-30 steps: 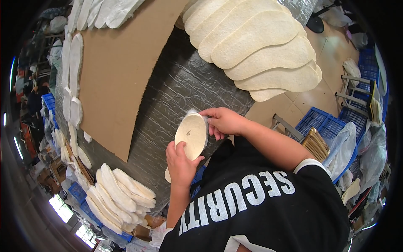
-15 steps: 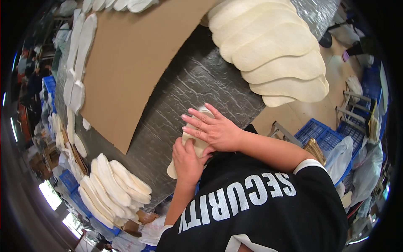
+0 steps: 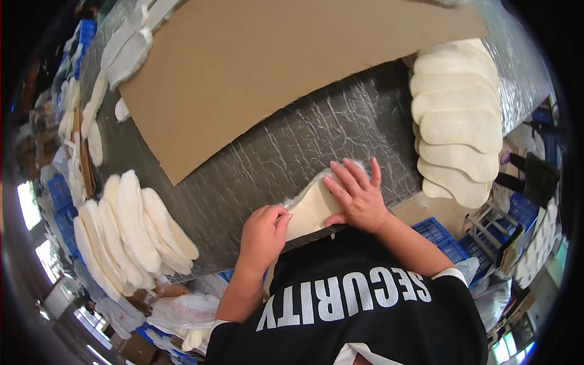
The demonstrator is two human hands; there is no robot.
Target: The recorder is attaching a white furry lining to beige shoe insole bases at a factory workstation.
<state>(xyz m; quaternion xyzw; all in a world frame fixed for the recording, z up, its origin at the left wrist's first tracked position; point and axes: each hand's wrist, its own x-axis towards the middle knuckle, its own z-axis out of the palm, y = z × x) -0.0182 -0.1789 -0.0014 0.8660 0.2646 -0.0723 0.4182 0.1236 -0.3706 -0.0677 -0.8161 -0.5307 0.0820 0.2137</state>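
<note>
The right hand (image 3: 358, 198) lies flat, fingers spread, pressing down on a cream insole (image 3: 309, 208) at the near edge of the silver, crinkled table (image 3: 292, 152). The left hand (image 3: 263, 234) is curled against the insole's near end, thumb touching its edge; fluffy lining peeks out along the far side. A big cardboard sheet (image 3: 261, 67) covers the table beyond. Fanned insoles (image 3: 131, 228) sit to the left, and a row of overlapping insoles (image 3: 459, 115) runs along the right.
</note>
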